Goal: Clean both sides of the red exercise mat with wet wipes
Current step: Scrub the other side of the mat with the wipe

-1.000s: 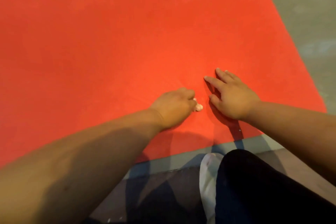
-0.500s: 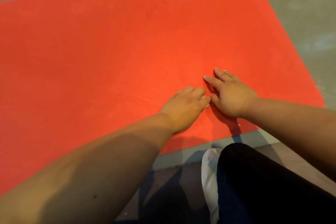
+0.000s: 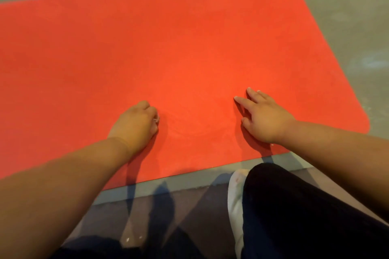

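The red exercise mat (image 3: 168,48) lies flat on a grey floor and fills most of the view, its right end rounded. My left hand (image 3: 135,125) sits on the mat near its front edge, fingers curled round a small wad of wet wipe (image 3: 156,119), of which only a pale sliver shows. My right hand (image 3: 262,116) rests flat on the mat to the right, fingers straight and spread, holding nothing.
Grey concrete floor (image 3: 347,17) surrounds the mat at the back and right. In front of the mat lies a darker strip of floor (image 3: 189,206) with shadows. My knee in black trousers (image 3: 294,216) and a white sock (image 3: 235,195) are at the lower right.
My left hand has slid left along the mat with the wipe, away from my right hand, which has stayed pressed in place. More of the mat's right end is in view.
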Demonstrator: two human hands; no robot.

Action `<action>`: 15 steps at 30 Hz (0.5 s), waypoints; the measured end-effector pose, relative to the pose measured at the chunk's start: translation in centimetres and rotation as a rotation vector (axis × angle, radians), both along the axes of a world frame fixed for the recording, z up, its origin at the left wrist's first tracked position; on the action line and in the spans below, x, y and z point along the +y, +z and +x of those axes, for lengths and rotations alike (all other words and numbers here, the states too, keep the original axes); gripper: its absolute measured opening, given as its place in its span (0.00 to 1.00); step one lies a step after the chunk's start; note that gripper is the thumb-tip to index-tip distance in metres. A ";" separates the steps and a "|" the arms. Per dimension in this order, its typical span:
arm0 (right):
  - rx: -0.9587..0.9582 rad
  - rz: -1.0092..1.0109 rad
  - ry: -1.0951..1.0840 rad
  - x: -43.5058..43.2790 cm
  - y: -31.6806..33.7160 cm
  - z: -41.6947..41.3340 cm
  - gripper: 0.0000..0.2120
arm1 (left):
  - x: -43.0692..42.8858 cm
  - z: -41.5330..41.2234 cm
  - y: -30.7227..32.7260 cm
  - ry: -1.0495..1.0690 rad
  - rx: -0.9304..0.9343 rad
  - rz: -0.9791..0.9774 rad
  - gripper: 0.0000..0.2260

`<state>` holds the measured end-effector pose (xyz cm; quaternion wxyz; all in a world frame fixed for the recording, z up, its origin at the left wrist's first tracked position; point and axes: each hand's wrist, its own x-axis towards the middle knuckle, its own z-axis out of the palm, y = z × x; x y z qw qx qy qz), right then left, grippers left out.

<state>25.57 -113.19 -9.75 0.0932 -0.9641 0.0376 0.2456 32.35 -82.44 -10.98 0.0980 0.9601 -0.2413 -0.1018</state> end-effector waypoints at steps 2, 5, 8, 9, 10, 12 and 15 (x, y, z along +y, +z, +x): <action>-0.008 -0.013 -0.001 0.2 0.0 0.0 0.30 | -3.4 -3.3 0.0 0.028 0.107 -0.018 0.08; -0.015 -0.015 -0.023 0.9 0.0 -0.2 0.30 | -6.4 -8.1 -0.1 -0.193 0.176 -0.161 0.06; -0.034 -0.009 0.023 1.6 0.2 -0.8 0.30 | -2.2 -7.5 -0.6 -0.356 0.122 -0.181 0.04; -0.036 0.000 0.059 1.9 0.3 -1.1 0.30 | 0.2 -6.9 -0.5 -0.358 0.111 -0.125 0.06; -0.030 0.008 0.097 2.3 0.4 -1.3 0.30 | 2.7 -6.3 -0.1 -0.297 0.097 -0.076 0.09; 0.000 0.014 0.152 3.3 0.5 -1.8 0.31 | 7.6 -5.5 0.7 0.022 0.069 0.008 0.07; -0.016 -0.038 0.158 4.5 0.3 -1.3 0.30 | 10.1 -5.3 1.1 0.537 0.063 0.021 0.04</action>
